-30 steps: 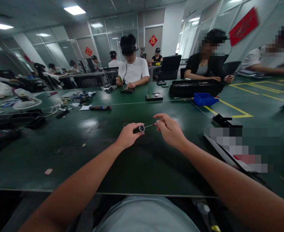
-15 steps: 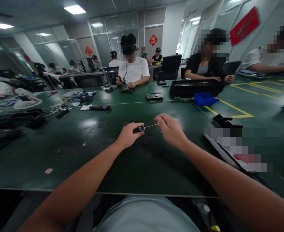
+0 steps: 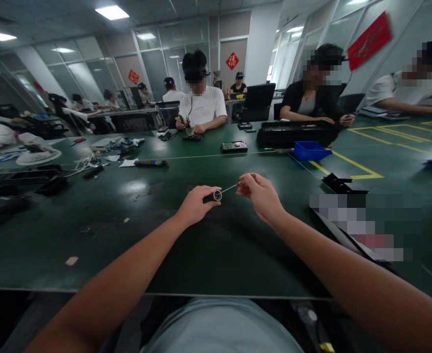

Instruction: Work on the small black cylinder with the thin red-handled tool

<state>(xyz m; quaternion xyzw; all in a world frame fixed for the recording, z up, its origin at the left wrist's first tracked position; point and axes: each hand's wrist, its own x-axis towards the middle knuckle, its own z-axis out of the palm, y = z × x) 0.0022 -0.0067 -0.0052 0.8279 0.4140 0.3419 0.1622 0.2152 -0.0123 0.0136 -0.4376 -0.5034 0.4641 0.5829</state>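
My left hand (image 3: 195, 207) is closed around a short black cylinder (image 3: 216, 196) with a pale ring at its end, which faces me. Inside that ring the details are dark and too small to make out. A screwdriver (image 3: 229, 188) is pinched in my right hand (image 3: 260, 197), its handle mostly covered by the fingers. From there its thin metal shaft slants down and left, with the tip at the ringed opening; how deep it reaches I cannot tell. Both hands are held above the green table (image 3: 223, 255).
Beyond my hands lie a hard drive (image 3: 234, 146), a blue bin (image 3: 312, 151) and a long black casing (image 3: 297, 134). To the right is a black bracket (image 3: 343, 185); at the left, a dark rod (image 3: 151, 163) and a white round part (image 3: 38, 156). Co-workers sit across the table.
My right fingers have shifted on the screwdriver and now cover its red handle, which showed before. The shaft slants more steeply. My left hand and the cylinder have barely moved.
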